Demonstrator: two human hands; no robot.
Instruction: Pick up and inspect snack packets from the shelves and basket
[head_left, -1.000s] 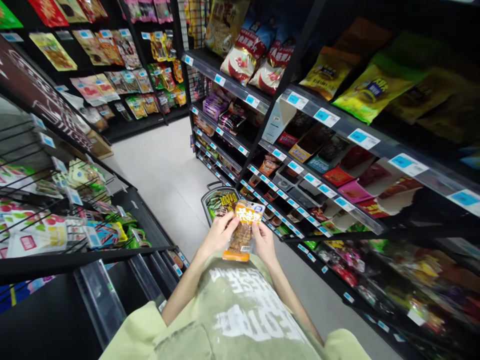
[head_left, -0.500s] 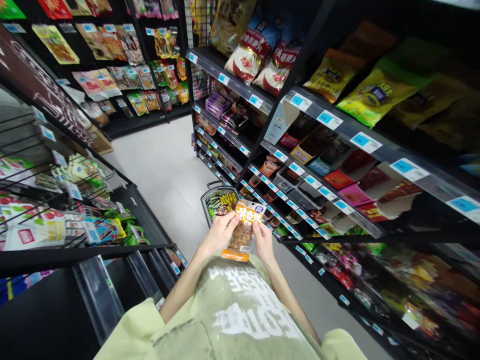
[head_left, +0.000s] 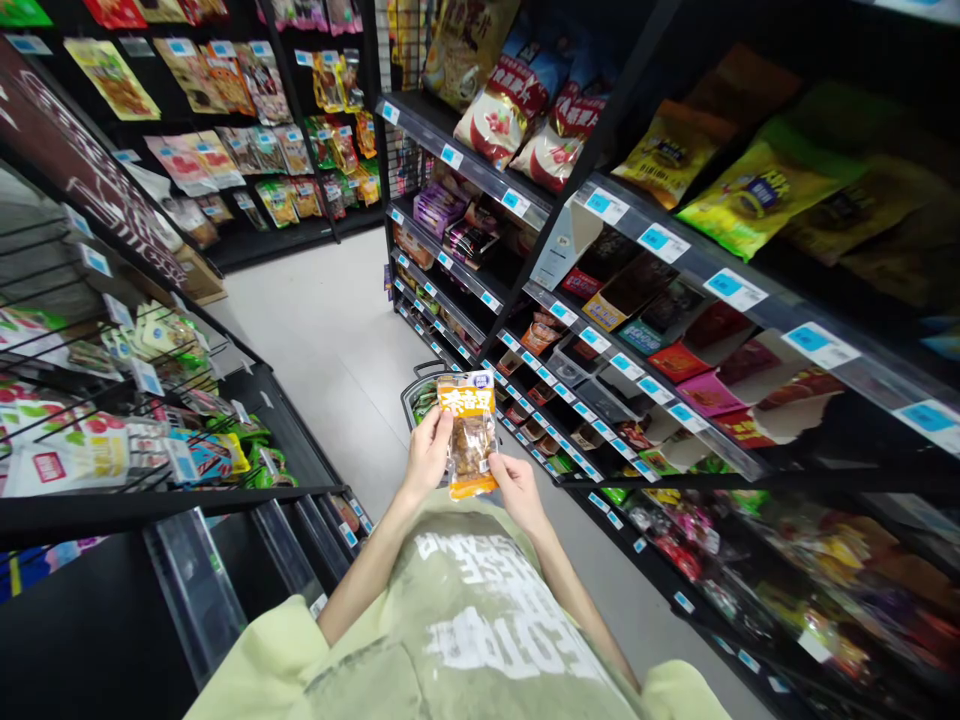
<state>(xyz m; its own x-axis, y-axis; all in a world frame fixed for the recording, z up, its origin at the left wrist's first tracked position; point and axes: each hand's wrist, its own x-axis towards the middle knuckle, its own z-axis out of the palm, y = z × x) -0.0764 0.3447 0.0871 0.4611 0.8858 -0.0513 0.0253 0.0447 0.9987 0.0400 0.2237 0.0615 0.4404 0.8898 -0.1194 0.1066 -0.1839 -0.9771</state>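
Between my two hands I hold a snack packet (head_left: 471, 440) with an orange top and bottom and a clear window showing brown pieces. My left hand (head_left: 429, 452) pinches its left edge, thumb on the front. On the lower right edge, my right hand (head_left: 517, 490) grips with thumb and fingers. Behind the packet, a dark shopping basket (head_left: 409, 402) with green packets in it is mostly hidden.
Shelves with price tags (head_left: 660, 241) and yellow snack bags (head_left: 761, 190) rise on the right. A wire rack of packets (head_left: 75, 450) stands on the left. Hanging bags (head_left: 195, 162) line the back wall. Pale floor (head_left: 337, 320) runs between them.
The packet has moved left and slightly up, and it now stands straighter and covers more of the basket. My right hand has slid from its upper right edge to the lower right.
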